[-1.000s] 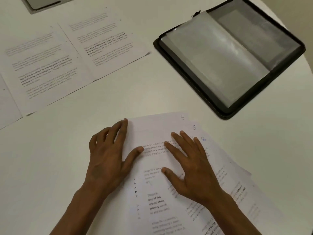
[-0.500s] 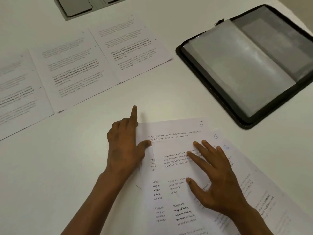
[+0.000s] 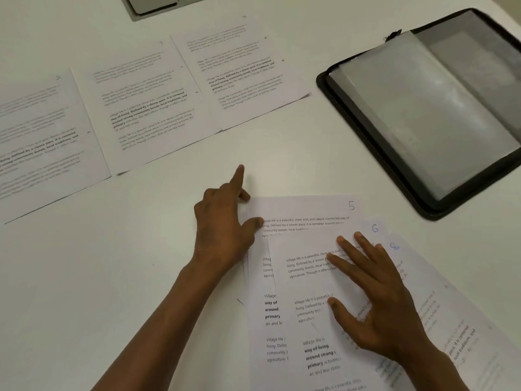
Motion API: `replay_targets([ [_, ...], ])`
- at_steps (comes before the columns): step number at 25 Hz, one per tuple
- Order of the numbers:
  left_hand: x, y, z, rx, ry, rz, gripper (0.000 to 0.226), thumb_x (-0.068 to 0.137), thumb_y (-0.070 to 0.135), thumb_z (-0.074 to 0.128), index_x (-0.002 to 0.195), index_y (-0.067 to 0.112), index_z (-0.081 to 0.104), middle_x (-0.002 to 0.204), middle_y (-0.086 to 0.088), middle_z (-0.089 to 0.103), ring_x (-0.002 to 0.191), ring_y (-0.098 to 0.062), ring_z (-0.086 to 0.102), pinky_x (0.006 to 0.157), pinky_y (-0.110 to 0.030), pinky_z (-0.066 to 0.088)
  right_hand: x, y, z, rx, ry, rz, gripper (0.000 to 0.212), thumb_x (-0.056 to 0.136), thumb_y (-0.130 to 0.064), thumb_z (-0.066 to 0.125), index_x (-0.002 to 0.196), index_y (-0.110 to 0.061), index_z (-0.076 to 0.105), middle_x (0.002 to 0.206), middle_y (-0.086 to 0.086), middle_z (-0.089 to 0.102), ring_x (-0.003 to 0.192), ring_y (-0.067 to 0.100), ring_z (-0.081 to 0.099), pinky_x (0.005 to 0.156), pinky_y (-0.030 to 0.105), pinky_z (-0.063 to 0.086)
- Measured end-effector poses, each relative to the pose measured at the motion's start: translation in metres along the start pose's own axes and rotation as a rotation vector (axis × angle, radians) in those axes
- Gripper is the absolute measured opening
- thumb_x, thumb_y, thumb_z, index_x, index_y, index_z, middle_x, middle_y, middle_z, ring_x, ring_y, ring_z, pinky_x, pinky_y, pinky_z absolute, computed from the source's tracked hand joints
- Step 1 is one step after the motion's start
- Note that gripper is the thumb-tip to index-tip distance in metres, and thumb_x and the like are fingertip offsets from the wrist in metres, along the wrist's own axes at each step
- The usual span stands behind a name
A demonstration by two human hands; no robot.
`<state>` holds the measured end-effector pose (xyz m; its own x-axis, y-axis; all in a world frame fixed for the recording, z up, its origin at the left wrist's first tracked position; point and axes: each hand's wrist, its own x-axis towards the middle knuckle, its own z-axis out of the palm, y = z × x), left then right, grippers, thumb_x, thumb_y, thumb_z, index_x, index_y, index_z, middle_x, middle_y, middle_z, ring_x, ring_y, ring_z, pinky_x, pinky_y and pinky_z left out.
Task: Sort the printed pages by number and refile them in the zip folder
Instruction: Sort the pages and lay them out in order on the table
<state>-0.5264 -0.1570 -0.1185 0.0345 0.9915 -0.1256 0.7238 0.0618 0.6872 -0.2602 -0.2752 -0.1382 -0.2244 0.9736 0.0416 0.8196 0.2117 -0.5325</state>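
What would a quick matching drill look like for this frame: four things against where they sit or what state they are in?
Things:
1. zip folder
2. page 5
3. right hand
4. left hand

States:
A. index finger pointing, thumb on a page's edge
B. open, far right
C. flat on the fanned pages
D. lowest of the three numbered sheets, number showing

Pairs: 1-B, 2-D, 3-C, 4-A

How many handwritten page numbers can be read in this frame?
3, all at top right corners in the fanned stack under the hands: 5 farthest, 6 below it, 8 nearest the right hand. Others may be covered.
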Motion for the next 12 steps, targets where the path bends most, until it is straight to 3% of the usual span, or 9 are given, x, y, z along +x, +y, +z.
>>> replay_targets([
  [2, 0.004, 0.004, 0.003, -0.086, 0.028, -0.065, 0.086, 0.081, 0.03, 0.078, 0.153, 0.028, 0.032, 0.105, 0.021, 0.058, 0.104, -0.007, 0.047, 0.107, -0.035, 0.032, 0.0, 0.0, 0.0, 0.004, -0.003, -0.002, 0.068, 0.081, -0.046, 0.067, 0.143, -0.023, 0.053, 0.159, -0.005, 0.038, 0.151, 0.021, 0.027, 0.116, 0.062, 0.029],
  [4, 0.009, 0.011, 0.007, -0.155, 0.09, -0.085, 0.077, 0.082, 0.024, 0.077, 0.149, 0.027, 0.04, 0.097, 0.018, 0.061, 0.096, -0.008, 0.057, 0.103, -0.041, 0.043, 0.0, 0.0, 0.0, 0.001, -0.004, -0.003, 0.068, 0.081, -0.047, 0.067, 0.143, -0.024, 0.053, 0.159, -0.006, 0.037, 0.151, 0.021, 0.027, 0.117, 0.062, 0.029],
  [6, 0.012, 0.018, 0.01, -0.21, 0.138, -0.087, 0.072, 0.083, 0.016, 0.074, 0.148, 0.027, 0.043, 0.097, 0.013, 0.061, 0.088, -0.007, 0.061, 0.091, -0.031, 0.052, 0.0, 0.001, 0.0, 0.0, -0.004, 0.0, 0.068, 0.081, -0.048, 0.067, 0.143, -0.024, 0.053, 0.159, -0.006, 0.037, 0.151, 0.021, 0.027, 0.116, 0.062, 0.029],
  [9, 0.009, 0.027, 0.006, -0.284, 0.165, -0.092, 0.076, 0.084, 0.013, 0.074, 0.149, 0.031, 0.039, 0.106, 0.011, 0.061, 0.083, -0.007, 0.065, 0.072, -0.01, 0.051, -0.001, 0.003, 0.0, -0.005, 0.001, -0.005, 0.068, 0.081, -0.049, 0.068, 0.142, -0.025, 0.053, 0.159, -0.006, 0.038, 0.151, 0.021, 0.028, 0.116, 0.062, 0.029],
  [12, 0.004, 0.032, -0.009, -0.602, 0.187, -0.22, 0.082, 0.081, 0.01, 0.08, 0.148, 0.035, 0.039, 0.111, 0.011, 0.068, 0.08, -0.005, 0.07, 0.073, -0.013, 0.052, -0.004, 0.006, -0.001, -0.025, 0.009, -0.013, 0.069, 0.081, -0.053, 0.067, 0.142, -0.024, 0.054, 0.158, -0.005, 0.039, 0.15, 0.02, 0.03, 0.117, 0.061, 0.03],
])
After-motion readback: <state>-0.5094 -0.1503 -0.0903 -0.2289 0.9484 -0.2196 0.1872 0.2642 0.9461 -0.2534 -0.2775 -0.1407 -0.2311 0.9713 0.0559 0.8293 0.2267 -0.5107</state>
